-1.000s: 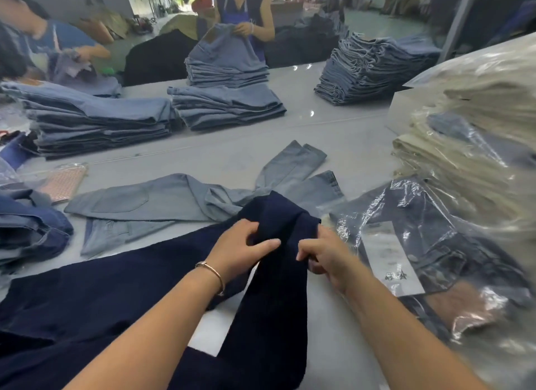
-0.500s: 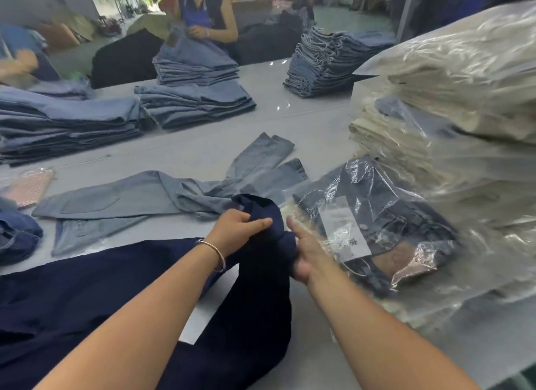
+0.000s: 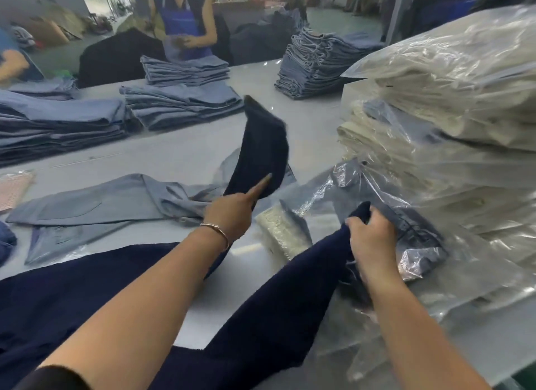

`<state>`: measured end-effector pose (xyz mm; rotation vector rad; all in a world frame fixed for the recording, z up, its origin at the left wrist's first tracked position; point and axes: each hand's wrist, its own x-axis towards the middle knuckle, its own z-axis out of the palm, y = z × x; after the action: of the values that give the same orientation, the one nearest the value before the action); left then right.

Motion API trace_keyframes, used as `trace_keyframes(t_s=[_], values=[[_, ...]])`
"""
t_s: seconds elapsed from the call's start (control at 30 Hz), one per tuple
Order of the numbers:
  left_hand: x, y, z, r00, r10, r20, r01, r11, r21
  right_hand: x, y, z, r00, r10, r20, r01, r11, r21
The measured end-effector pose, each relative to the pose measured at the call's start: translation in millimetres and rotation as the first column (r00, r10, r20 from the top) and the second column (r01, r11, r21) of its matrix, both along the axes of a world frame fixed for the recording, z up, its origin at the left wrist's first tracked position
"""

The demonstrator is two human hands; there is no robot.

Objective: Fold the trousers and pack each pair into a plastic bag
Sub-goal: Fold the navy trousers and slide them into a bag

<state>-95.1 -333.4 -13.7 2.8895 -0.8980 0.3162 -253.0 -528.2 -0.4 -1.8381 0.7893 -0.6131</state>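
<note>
Each hand's grip holds one navy trousers (image 3: pixel 275 308) leg: left hand (image 3: pixel 232 212), right hand (image 3: pixel 369 235) beside bagged jeans (image 3: pixel 406 215).

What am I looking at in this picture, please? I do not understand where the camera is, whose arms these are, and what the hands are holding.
There is no machine here. The camera sits on a person's head and looks forward and down, so the two bare arms at the bottom belong to that person.

The left hand, with a bracelet, holds up one leg end of the dark navy trousers; its forefinger is stretched out. The right hand grips the other leg end.

They work at a long grey table. On it lie unfolded light blue trousers, stacks of folded blue jeans, and on the right a pile of bagged trousers in clear plastic, with one bagged dark pair just beside the right hand. Another worker stands across the table.
</note>
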Motion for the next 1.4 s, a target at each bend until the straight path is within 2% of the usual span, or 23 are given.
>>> trace_keyframes(t_s=[0.07,0.13,0.17,0.2,0.27,0.37,0.43,0.5,0.6,0.67,0.73,0.77,0.83,0.9,0.97,1.03,1.07,1.1,1.2,1.23,1.3,1.33,1.4], values=[[-4.6,-19.7,-23.7,0.979,-0.069,-0.191,0.101,0.982,0.163,-3.0,-8.6,-9.4,0.989,0.074,-0.127,-0.071,0.997,0.027],[-10.9,-25.6,-44.3,0.885,-0.082,-0.458,0.156,0.980,0.126,-6.0,-13.0,-16.0,0.971,0.121,-0.208,-0.125,0.992,-0.005],[-15.7,-21.7,-51.0,0.834,-0.097,-0.543,0.167,0.983,0.081,-6.3,-14.8,-18.0,0.974,0.151,-0.167,-0.140,0.987,0.074],[-20.9,-12.6,-55.4,0.804,-0.117,-0.582,0.161,0.987,0.024,-6.4,-17.7,-18.0,0.981,0.179,-0.081,-0.159,0.965,0.208],[-33.8,16.8,-59.9,0.823,-0.166,-0.544,0.100,0.984,-0.149,-7.9,-24.6,-11.8,0.974,0.194,0.120,-0.228,0.855,0.466],[-59.1,82.1,-62.7,0.808,-0.108,-0.580,-0.162,0.905,-0.393,-9.6,-37.9,-7.1,0.941,0.154,0.302,-0.326,0.653,0.683],[-78.5,124.0,-59.5,0.677,-0.089,-0.730,-0.330,0.851,-0.409,-8.5,-45.5,-6.8,0.943,0.101,0.316,-0.314,0.580,0.752],[-99.3,154.4,-59.0,0.544,-0.089,-0.834,-0.395,0.850,-0.348,-3.3,-46.6,-5.8,0.951,0.059,0.302,-0.286,0.536,0.795],[-125.3,174.9,-59.6,0.460,-0.071,-0.885,-0.390,0.879,-0.273,13.7,-36.8,-2.8,0.958,0.058,0.282,-0.269,0.532,0.803],[-137.9,179.6,-65.9,0.533,0.003,-0.846,-0.303,0.934,-0.187,23.6,-27.6,-2.9,0.965,0.128,0.227,-0.250,0.699,0.670],[-147.9,180.8,-72.2,0.695,0.098,-0.712,-0.171,0.985,-0.032,27.6,-23.1,-5.0,0.973,0.221,0.060,-0.229,0.923,0.310],[-152.7,180.8,-75.1,0.749,0.116,-0.652,-0.143,0.990,0.012,26.7,-22.3,-5.3,0.968,0.248,-0.017,-0.243,0.958,0.150],[-158.8,179.5,-82.0,0.794,0.126,-0.595,-0.135,0.990,0.028,22.8,-25.2,-1.5,0.943,0.310,-0.121,-0.301,0.950,0.086],[-162.3,176.2,-82.8,0.842,0.090,-0.533,-0.092,0.995,0.023,16.1,-37.4,4.7,0.880,0.445,-0.164,-0.396,0.880,0.264],[-162.9,174.1,-79.7,0.863,0.077,-0.499,-0.099,0.995,-0.017,6.5,-52.8,14.4,0.766,0.637,-0.084,-0.515,0.686,0.513],[-161.2,174.2,-74.5,0.813,0.072,-0.577,-0.183,0.973,-0.138,-4.7,-67.0,23.0,0.659,0.751,0.049,-0.621,0.506,0.599],[-159.8,175.5,-71.7,0.780,0.068,-0.622,-0.219,0.961,-0.170,-9.0,-70.5,25.2,0.625,0.777,0.073,-0.656,0.472,0.589],[-158.5,176.1,-70.3,0.750,0.046,-0.660,-0.215,0.960,-0.177,-11.2,-71.8,23.9,0.628,0.777,0.045,-0.669,0.508,0.543],[-153.6,173.0,-70.0,0.742,0.027,-0.670,-0.084,0.995,-0.053,-11.1,-64.4,17.1,0.815,0.566,-0.126,-0.533,0.816,0.223],[-152.5,172.0,-69.2,0.740,0.021,-0.673,-0.093,0.993,-0.072,-9.5,-60.4,14.7,0.867,0.477,-0.143,-0.467,0.879,0.097],[-147.2,174.6,-68.6,0.737,0.029,-0.675,-0.206,0.961,-0.184,-8.4,-53.4,13.9,0.917,0.390,-0.080,-0.395,0.917,-0.059],[-144.3,177.3,-67.8,0.748,0.044,-0.662,-0.262,0.936,-0.234,-8.5,-52.4,16.0,0.932,0.363,-0.007,-0.363,0.930,-0.057],[-137.4,184.5,-67.9,0.783,0.056,-0.619,-0.334,0.878,-0.342,-9.5,-56.3,18.7,0.938,0.320,0.137,-0.334,0.937,0.100]])
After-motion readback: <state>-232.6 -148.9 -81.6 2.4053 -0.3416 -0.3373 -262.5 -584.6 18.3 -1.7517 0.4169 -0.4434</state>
